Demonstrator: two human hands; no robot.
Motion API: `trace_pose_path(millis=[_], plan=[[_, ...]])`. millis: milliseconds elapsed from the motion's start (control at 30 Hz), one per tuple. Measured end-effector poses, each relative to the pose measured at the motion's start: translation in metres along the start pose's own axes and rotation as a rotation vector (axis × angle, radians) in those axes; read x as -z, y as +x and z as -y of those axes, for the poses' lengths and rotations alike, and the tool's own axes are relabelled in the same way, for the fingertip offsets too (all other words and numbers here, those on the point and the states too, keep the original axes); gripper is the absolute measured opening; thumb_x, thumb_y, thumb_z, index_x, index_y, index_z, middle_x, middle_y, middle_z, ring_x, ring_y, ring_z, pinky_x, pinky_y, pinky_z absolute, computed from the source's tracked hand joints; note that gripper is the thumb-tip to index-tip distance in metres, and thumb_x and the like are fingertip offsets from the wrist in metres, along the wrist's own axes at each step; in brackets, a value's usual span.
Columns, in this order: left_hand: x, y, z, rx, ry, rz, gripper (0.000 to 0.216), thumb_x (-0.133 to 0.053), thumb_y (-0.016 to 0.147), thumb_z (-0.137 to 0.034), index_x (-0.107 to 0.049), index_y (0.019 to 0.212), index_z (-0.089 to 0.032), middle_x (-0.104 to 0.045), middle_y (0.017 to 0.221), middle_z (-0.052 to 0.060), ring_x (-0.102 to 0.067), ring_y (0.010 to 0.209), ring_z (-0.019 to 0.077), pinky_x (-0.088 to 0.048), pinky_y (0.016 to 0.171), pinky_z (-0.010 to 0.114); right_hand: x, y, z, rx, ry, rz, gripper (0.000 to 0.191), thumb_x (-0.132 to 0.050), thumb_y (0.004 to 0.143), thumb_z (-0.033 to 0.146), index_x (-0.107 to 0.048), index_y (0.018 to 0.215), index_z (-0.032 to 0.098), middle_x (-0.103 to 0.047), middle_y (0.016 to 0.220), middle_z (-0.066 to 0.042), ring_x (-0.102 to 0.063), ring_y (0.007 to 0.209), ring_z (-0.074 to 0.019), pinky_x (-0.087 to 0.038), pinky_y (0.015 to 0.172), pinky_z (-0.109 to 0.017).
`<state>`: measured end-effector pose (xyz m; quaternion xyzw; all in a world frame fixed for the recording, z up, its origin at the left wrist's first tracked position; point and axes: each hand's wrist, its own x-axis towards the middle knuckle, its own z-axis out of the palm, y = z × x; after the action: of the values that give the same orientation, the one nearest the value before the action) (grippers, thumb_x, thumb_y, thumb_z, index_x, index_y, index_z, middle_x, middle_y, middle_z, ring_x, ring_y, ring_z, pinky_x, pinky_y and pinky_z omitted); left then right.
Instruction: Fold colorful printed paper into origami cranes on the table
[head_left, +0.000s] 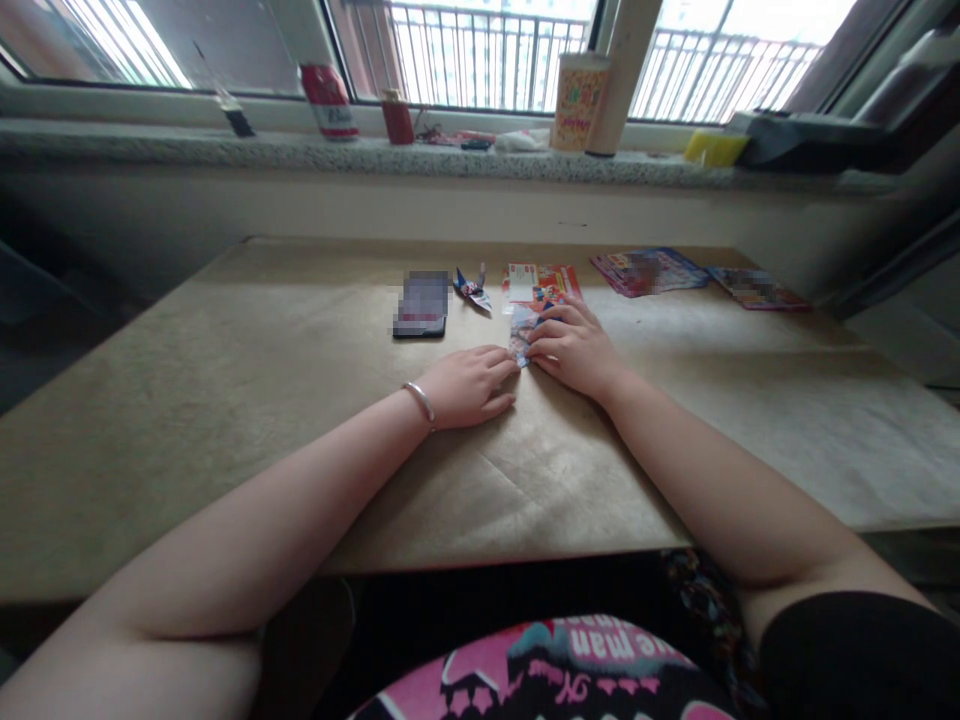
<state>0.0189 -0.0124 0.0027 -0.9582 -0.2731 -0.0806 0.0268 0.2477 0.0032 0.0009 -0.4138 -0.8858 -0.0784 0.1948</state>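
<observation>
Tan tabletop (pixel 300 345) with dark device (pixel 422 303), patterned paper (pixel 519 332), folded figure (pixel 473 291), printed sheets (pixel 651 271).

Daylight from the far windows (pixel 480 40) glares almost white, while the wall (pixel 450 205) below them stays grey and the space under the table's (pixel 225 400) near edge sinks nearly to black. A pale sheen lies on the tabletop's right, and the print on the paper (pixel 519 330) is too soft to read. Wide-angle distortion stretches the outer edges, and blocky pixelation masks the phone (pixel 421 303) and parts of the cards (pixel 615 275) at far right.
</observation>
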Motion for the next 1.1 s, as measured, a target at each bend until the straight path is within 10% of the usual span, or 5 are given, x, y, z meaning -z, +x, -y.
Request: trace_pose_path(millis=[200,1100], plan=[[-0.002,-0.003,-0.001,-0.057,-0.005,-0.033,0.043,-0.049,0.093,-0.043,-0.058,0.122,-0.013,-0.056,0.129,0.015,-0.047,0.129,0.0270,-0.040,0.109,0.039,-0.005,0.003,-0.001,0.043,0.048,0.084,0.029,-0.047,0.092,0.025,-0.076,0.098,0.026,-0.072,0.103,-0.005,-0.054,0.105,-0.0222,-0.039,0.097,-0.037],[-0.004,-0.001,0.007,-0.043,-0.092,0.021,0.040,-0.050,0.093,-0.042,-0.057,0.123,-0.017,-0.054,0.135,0.011,-0.052,0.123,0.0246,-0.041,0.107,0.037,-0.001,-0.005,-0.004,0.031,0.219,0.127,0.033,-0.050,0.083,0.014,-0.077,0.100,0.025,-0.071,0.109,-0.005,-0.065,0.097,-0.0181,-0.049,0.090,-0.031]])
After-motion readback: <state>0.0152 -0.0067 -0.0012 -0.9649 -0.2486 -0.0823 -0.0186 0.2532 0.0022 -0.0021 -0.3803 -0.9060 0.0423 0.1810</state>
